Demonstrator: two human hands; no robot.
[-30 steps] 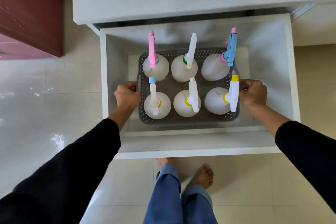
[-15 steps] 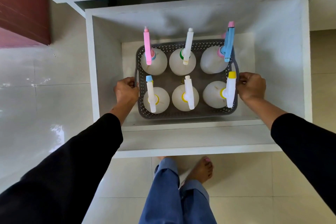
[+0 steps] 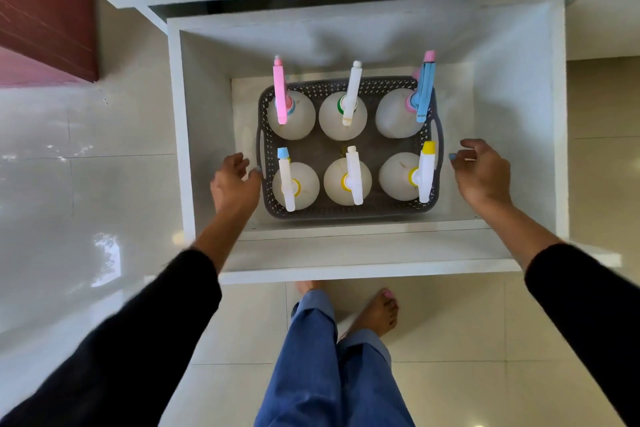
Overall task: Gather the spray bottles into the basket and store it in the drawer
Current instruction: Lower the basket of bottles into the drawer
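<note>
Both hands, left (image 3: 235,184) and right (image 3: 481,173), hover loose-fingered, holding nothing, beside the grey perforated plastic basket (image 3: 346,213) of white spray bottles (image 3: 341,120), which leaves gaps to the white open drawer's (image 3: 346,274) walls.

The white drawer (image 3: 363,253) stands pulled open over a glossy tiled floor (image 3: 86,184). On its bottom sits a grey basket (image 3: 346,213), near the front wall, holding six bottles (image 3: 346,180) upright in two rows.

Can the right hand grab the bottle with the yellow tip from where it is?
Probably yes. The right hand hangs open just outside the basket, beside the yellow-tipped bottle. Only the basket's low side wall lies between them, and the bottle's sprayer head stands above it, uncovered.
</note>
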